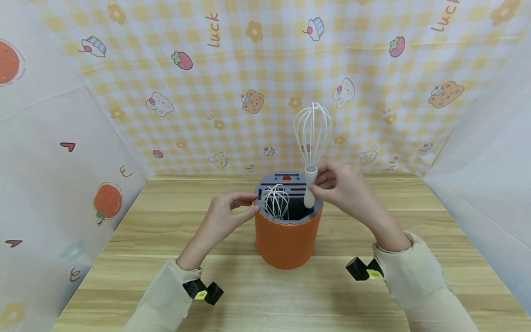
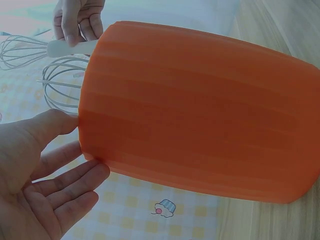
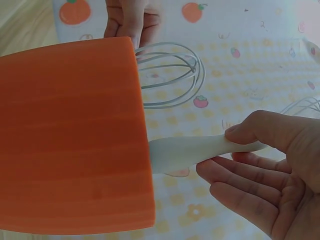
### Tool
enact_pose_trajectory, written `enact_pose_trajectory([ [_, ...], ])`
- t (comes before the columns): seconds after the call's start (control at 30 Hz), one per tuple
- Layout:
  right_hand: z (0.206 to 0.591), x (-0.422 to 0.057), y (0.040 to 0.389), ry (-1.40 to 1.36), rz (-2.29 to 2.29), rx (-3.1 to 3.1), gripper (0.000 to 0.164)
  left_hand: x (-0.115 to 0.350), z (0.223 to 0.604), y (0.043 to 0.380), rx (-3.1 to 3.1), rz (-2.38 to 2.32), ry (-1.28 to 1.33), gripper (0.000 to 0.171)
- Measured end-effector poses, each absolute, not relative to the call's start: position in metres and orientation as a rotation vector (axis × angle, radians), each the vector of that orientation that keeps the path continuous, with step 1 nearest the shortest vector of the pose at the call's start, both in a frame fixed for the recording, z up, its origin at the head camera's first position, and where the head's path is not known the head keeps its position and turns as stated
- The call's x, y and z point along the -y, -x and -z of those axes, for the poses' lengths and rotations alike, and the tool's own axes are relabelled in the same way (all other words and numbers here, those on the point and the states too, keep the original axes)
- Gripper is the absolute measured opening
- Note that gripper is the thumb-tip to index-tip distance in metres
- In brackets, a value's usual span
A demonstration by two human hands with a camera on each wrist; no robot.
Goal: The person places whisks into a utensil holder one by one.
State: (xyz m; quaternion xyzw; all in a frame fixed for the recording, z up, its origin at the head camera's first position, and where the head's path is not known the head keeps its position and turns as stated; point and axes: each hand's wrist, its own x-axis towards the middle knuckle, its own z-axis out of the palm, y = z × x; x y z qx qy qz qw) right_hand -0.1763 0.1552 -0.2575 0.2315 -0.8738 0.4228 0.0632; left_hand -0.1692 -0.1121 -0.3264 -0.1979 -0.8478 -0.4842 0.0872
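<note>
An orange utensil holder (image 1: pixel 288 242) with a grey slotted top stands upright on the table. My right hand (image 1: pixel 342 186) pinches the white handle of a balloon whisk (image 1: pixel 311 177) between thumb and fingers. That whisk is upright with its wire loops on top, and its handle's lower end is at the right part of the holder's large opening. A smaller whisk (image 1: pixel 275 203) sits in the left part of the same opening, wires up; its handle is hidden inside. At the holder's left rim, my left hand (image 1: pixel 226 212) touches the edge with thumb and fingertips.
The wooden table (image 1: pixel 174 230) extends around the holder. Behind it hangs a yellow checked cloth (image 1: pixel 232 115) with printed cartoons, and pale cloth screens stand at both sides. Narrow slots (image 1: pixel 286 184) lie in the back part of the holder's top.
</note>
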Motion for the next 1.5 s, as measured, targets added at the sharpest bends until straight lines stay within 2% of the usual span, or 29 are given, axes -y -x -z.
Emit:
enact_pose_trajectory([
  [0.93, 0.288, -0.163, 0.182, -0.636, -1.329, 2.667, 0.022, 0.112, 0.327, 0.169, 2.504, 1.503, 0.584, 0.029],
  [1.5, 0.292, -0.167, 0.182, -0.575, -1.376, 2.680, 0.023, 0.111, 0.329, 0.170, 2.499, 1.492, 0.574, 0.029],
])
